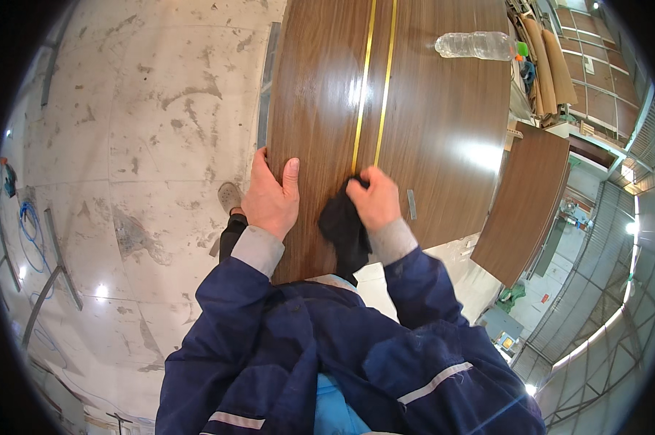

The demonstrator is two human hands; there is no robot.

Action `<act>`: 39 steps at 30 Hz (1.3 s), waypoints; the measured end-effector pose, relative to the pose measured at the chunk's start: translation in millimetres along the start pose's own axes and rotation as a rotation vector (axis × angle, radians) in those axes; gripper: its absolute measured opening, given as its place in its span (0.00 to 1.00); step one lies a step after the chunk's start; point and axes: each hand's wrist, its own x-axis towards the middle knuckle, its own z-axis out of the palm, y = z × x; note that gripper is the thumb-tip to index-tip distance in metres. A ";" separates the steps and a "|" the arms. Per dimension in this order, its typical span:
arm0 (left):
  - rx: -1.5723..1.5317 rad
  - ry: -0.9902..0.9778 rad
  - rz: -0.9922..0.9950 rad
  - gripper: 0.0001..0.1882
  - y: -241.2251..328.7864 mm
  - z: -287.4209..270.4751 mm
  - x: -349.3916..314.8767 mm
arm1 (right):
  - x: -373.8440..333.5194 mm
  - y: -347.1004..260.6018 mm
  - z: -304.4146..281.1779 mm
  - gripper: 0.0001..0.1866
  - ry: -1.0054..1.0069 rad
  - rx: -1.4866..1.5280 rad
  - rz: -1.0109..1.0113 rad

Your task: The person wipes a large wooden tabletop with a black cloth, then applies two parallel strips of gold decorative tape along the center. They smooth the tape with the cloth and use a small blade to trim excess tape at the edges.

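Note:
A dark brown wood-grain panel with two thin gold strips running lengthwise lies in front of me. My right hand grips a black cloth, pressed to the panel at the near part of the strips; the cloth hangs toward my body. At the panel's left edge rests my left hand, thumb on top and fingers spread, partly hidden past the edge. Just right of my right hand lies a small flat grey strip.
A clear plastic bottle with a green cap lies on its side near the panel's far right edge. Another brown panel stands to the right, beyond it brown sheets. On the floor at left are a blue hose and metal bars.

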 end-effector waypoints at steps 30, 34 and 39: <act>-0.052 -0.023 -0.019 0.40 1.4 -2.1 -1.3 | -18.7 9.0 6.7 0.18 -0.051 0.133 0.103; -0.031 -0.027 -0.024 0.41 1.7 -2.4 -0.7 | 66.4 -13.7 -11.6 0.20 0.045 -0.008 -0.108; 0.024 0.023 -0.021 0.39 -1.1 2.1 -2.4 | 258.5 -66.3 -50.7 0.24 0.192 -0.131 -0.245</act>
